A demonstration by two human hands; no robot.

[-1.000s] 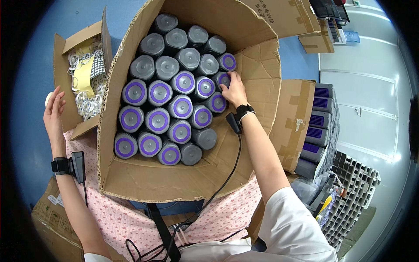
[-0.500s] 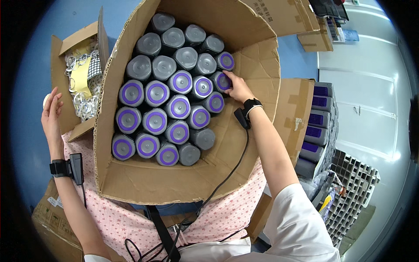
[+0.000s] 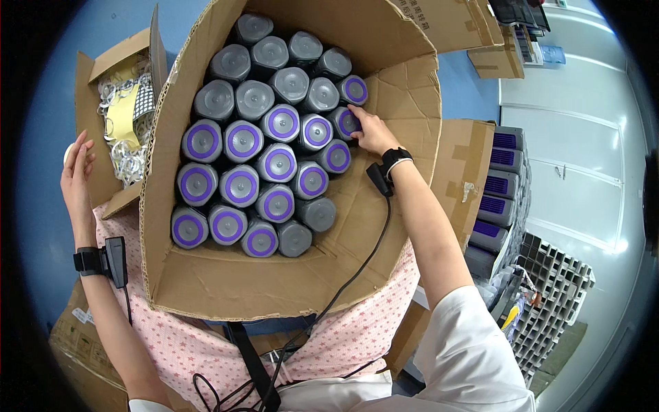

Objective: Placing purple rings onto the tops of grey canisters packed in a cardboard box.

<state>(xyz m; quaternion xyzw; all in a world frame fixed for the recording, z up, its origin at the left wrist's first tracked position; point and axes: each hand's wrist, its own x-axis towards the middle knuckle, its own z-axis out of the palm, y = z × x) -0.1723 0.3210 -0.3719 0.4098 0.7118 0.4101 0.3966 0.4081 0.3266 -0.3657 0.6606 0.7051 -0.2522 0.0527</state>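
Note:
A large open carton (image 3: 226, 288) in front of me holds several dark grey six-sided canisters (image 3: 255, 99), standing close together with their ends up. Many ends carry a purple ring (image 3: 280, 163); those at the far left and two at the near right are plain grey. My right hand (image 3: 374, 132) reaches in from the right, its thumb and fingers closed about the end of a purple-ringed canister (image 3: 345, 122). Left of the carton, my raised left hand (image 3: 77, 172) has curled fingers around a pale round thing (image 3: 67, 154), mostly hidden behind them.
A small carton (image 3: 86, 75) with white rings and a yellow sheet (image 3: 122, 123) stands at the left. Stacked grey-and-purple units (image 3: 495, 184) and a grid-like rack (image 3: 556, 295) are at the right. A black cable (image 3: 364, 268) runs from my right wrist across the carton's front edge.
The carton and canisters sit slightly further left and up in the picture. My right hand stays at the same canister, and my left hand keeps the pale round thing.

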